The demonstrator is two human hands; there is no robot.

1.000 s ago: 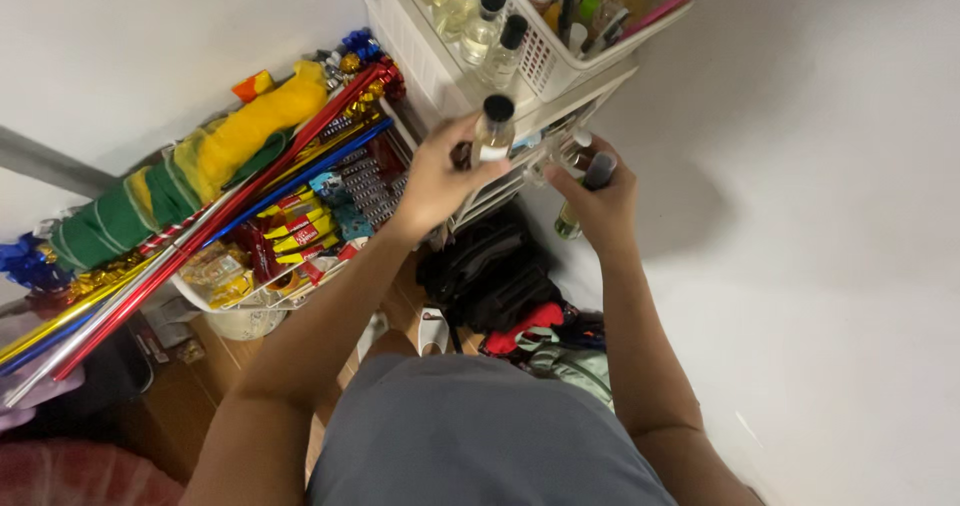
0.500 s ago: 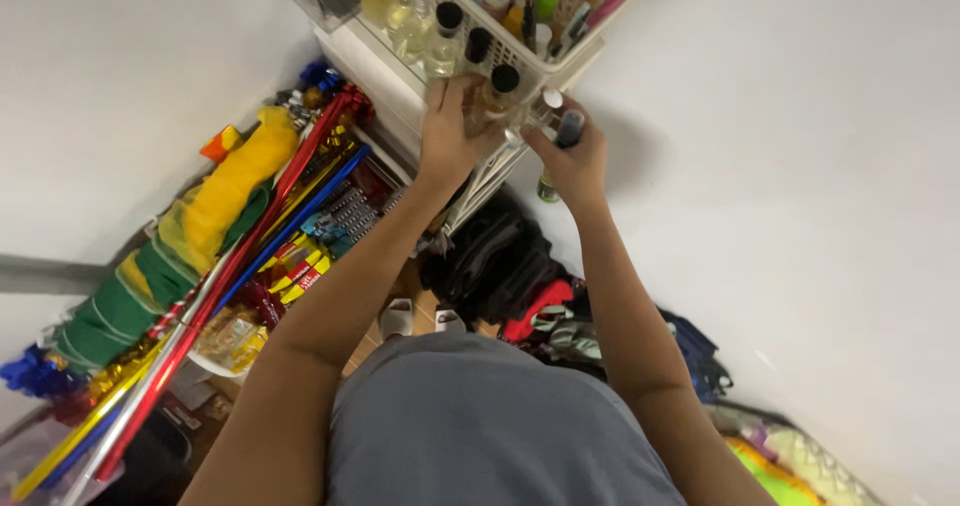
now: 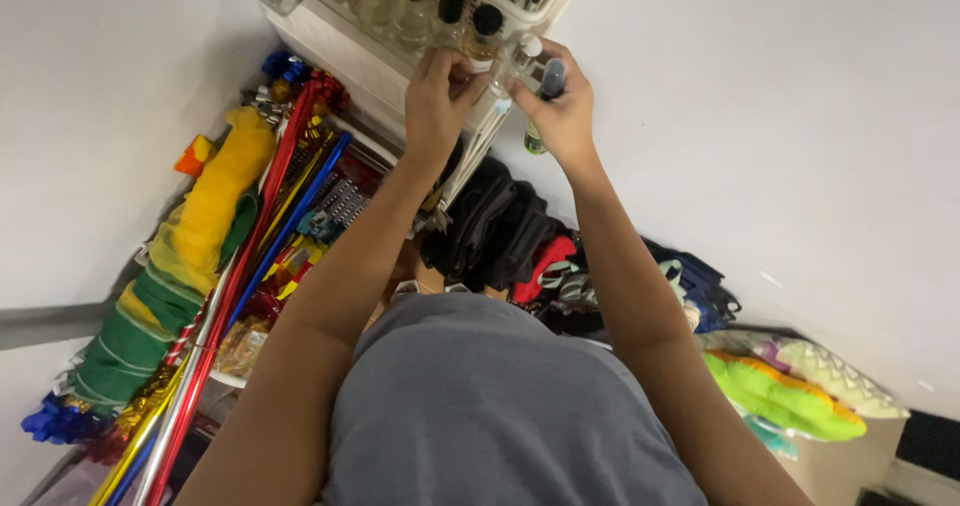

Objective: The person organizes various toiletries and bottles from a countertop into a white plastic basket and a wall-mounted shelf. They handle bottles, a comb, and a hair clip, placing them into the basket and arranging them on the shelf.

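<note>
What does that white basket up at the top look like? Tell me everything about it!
The white basket looks like plastic, with slotted, grid-like sides. It sits on a white shelf unit against the wall, and the top of the picture cuts it off. Clear bottles with black caps stand in a row inside. The left hand touches its lower edge, and the right hand is just beside it, holding a dark-capped bottle.

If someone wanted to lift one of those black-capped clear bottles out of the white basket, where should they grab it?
Probably by the black cap, from straight above. The clear bottles stand upright, packed close inside the white basket, so only their tops are exposed.
</note>
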